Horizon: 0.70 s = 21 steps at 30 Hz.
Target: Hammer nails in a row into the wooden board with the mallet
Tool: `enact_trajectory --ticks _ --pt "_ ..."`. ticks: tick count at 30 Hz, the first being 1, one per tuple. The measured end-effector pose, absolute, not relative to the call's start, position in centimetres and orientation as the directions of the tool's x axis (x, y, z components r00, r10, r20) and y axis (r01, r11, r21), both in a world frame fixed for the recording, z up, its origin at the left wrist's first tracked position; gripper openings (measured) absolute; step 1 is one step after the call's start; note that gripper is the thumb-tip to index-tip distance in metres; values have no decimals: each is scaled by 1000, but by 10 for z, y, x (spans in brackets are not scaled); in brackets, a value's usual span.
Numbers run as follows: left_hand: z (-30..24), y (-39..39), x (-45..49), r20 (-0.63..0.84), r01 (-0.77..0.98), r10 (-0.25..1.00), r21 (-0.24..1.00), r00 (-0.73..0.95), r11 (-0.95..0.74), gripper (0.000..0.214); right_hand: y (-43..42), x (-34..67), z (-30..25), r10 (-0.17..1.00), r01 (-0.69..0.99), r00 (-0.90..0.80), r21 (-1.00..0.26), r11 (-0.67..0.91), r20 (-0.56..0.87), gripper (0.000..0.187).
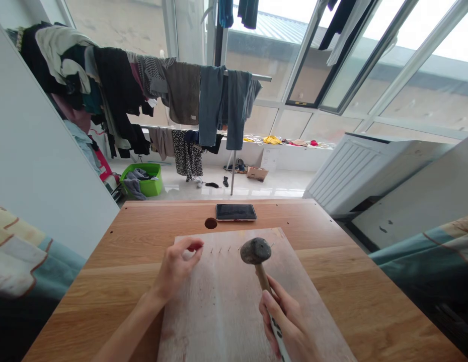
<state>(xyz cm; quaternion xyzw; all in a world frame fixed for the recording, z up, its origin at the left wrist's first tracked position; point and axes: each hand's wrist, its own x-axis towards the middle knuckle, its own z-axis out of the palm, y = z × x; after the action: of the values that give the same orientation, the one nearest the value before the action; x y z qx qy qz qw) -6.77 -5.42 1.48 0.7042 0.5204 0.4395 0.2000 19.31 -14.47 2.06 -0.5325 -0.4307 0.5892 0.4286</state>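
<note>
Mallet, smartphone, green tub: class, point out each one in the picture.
Mallet (255, 251): head view, on its dark head.
Smartphone (236, 212): head view, on its dark upper face.
Green tub (153, 188): head view, on its outer wall.

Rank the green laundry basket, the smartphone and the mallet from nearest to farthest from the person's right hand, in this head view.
1. Mallet: gripped in the right hand.
2. Smartphone: ahead, near the table's far edge.
3. Green laundry basket: beyond the table, to the left, on the floor.

bright daylight through windows (266, 65), floor (285, 179) glare, edges stretched
</note>
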Motion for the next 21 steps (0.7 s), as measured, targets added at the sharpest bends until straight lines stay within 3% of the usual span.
enact_trajectory --ticks 6,21 --pt "-1 -51 -76 291 514 955 811 59 -279 13 -140 176 24 969 -61 -105 -971 -231 -224 62" --pt "0 -52 -75 423 586 902 711 85 -388 22 -120 128 47 948 -42 -275 -983 -179 -161 51"
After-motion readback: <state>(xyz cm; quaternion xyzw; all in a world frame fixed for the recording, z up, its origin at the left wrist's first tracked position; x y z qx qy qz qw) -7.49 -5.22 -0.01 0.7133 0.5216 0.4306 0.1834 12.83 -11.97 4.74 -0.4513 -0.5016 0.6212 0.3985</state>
